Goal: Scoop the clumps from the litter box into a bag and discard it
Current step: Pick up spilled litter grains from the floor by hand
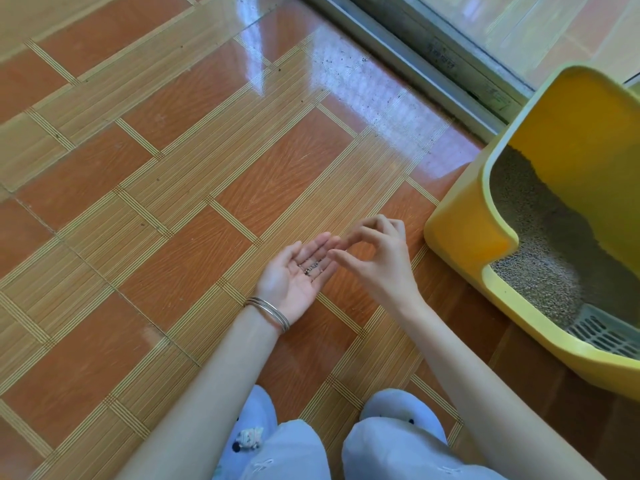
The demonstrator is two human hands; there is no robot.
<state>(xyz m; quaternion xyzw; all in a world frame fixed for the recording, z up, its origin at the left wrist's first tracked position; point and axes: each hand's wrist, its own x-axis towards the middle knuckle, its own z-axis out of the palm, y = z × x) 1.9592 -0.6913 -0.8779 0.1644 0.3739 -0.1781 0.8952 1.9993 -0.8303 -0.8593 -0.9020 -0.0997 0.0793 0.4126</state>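
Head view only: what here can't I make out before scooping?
Litter box: right side cut off by the frame edge.
Slotted white piece: scoop or grate, unclear; cut off by the same edge.
Clumps: none distinguishable in the litter.
Right hand: whether it pinches a grain, too small.
Specks on left hand: too small to identify.
Bag: none in view.

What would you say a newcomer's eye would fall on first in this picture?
The bright yellow litter box at the right edge, with grey litter banked inside and a slatted scoop at its near end. Next, at centre above the orange tiled floor, the left hand lies palm up with a few dark granules on it, the right hand curled at its fingertips. Whether it pinches one cannot be told.
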